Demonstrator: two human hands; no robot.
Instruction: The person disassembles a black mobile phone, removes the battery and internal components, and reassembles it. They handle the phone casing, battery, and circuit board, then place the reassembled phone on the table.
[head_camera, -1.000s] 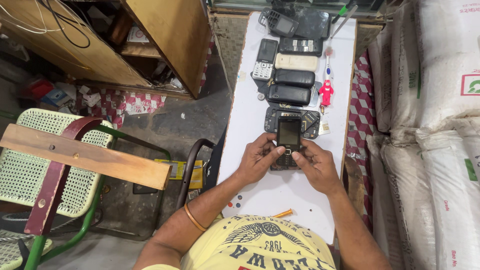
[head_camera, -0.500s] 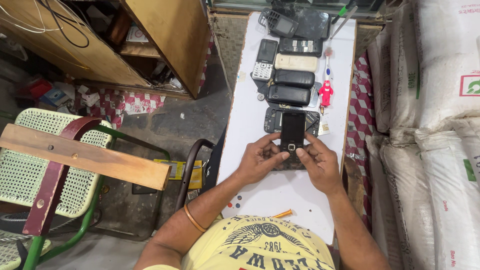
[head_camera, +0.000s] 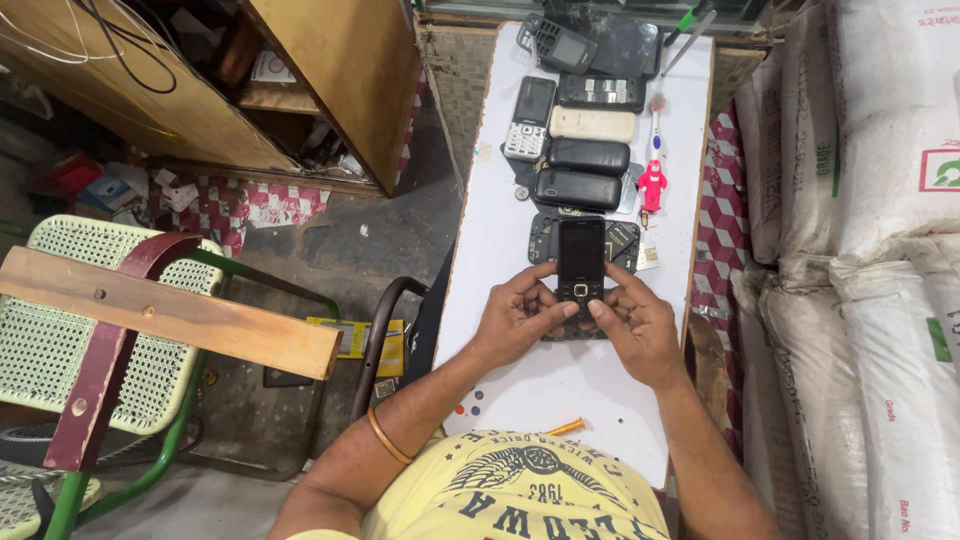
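Both hands are on the same little black keypad phone here: left hand grips its lower left side with the thumb up on the keys, right hand wraps the lower right edge, thumb also pressing in near the keypad. The phone sits flat over an opened dark phone shell about mid-worktop, screen facing up and dark. Just beyond it there's a stack of other handsets: two black ones side on, a cream one above those, a silver keypad phone to their left, and a couple more dark phones at the far end. A small red figure stands right of the pile, with a toothbrush just above it. Near the person's chest an orange screwdriver lies on the white top. Off to the left is a green wicker chair with a wooden plank across it, white sacks stacked on the right.
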